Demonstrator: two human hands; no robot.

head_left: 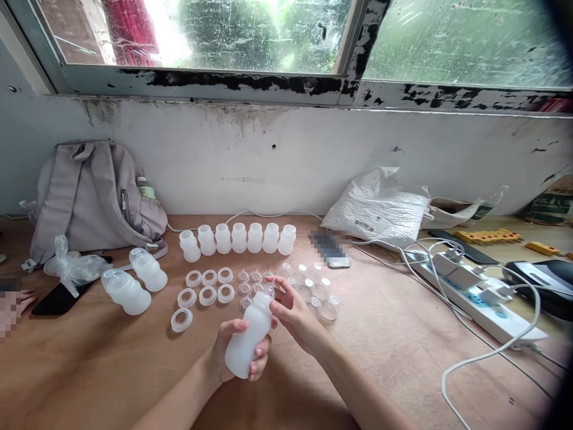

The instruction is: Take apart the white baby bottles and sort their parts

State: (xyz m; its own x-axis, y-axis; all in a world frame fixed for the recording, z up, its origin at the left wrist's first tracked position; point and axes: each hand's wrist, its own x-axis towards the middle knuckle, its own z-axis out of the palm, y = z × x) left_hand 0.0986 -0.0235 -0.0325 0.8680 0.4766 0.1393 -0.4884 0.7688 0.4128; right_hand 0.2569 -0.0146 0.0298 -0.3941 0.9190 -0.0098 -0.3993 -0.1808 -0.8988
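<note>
Gripping bottle (249,336): left hand (233,355) wrapped round; right hand (293,313) fingers pinching its top

Left hand (237,352) curled in a closed grip, right hand (293,313) raised beside it, fingertips pinching

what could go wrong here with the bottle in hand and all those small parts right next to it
1. The right hand works at the top of the bottle, which the left hand holds tilted; a slip could knock it into the clear caps and nipples just behind.
2. The two assembled bottles lie on their sides and might roll across the table.
3. The white cable loops loosely near the right forearm and could snag.
</note>
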